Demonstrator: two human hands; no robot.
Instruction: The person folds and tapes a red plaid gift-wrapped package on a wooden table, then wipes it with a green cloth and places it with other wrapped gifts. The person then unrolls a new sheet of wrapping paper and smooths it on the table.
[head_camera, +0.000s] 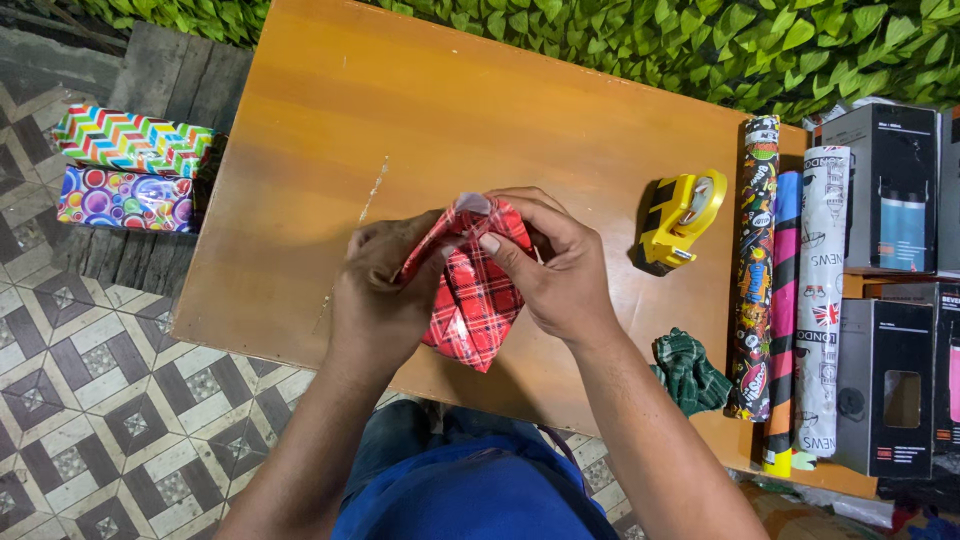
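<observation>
Two hands: both are mine, and both are on one red checked parcel (476, 290) above the near middle of the wooden table (330, 130).
Left hand (380, 295): it wraps round the left side of the parcel and grips it tight, I think to keep it from sliding.
Right hand (555, 265): it is closed on the top right of the parcel, with the thumb pressing the paper down at the folded top end.
Why held so: one hand steadies and the other pinches the fold, so the shiny paper stays flat, I think.
Which way it points: the long side of the parcel runs away from me and toward me, tipped a little; the near corner points down at my lap, and the far end has a pale flap sticking up.
Tape holder (683, 220): yellow, lying just right of my right hand, close enough to grab.
Paper rolls (790, 300): three of them lie side by side at the right end of the table, long ways like the parcel.
Green bow (688, 372): it sits beside the rolls, near the table edge.
Wrapped boxes (125, 170): two bright ones are stacked off to the left, well apart from my hands.
</observation>
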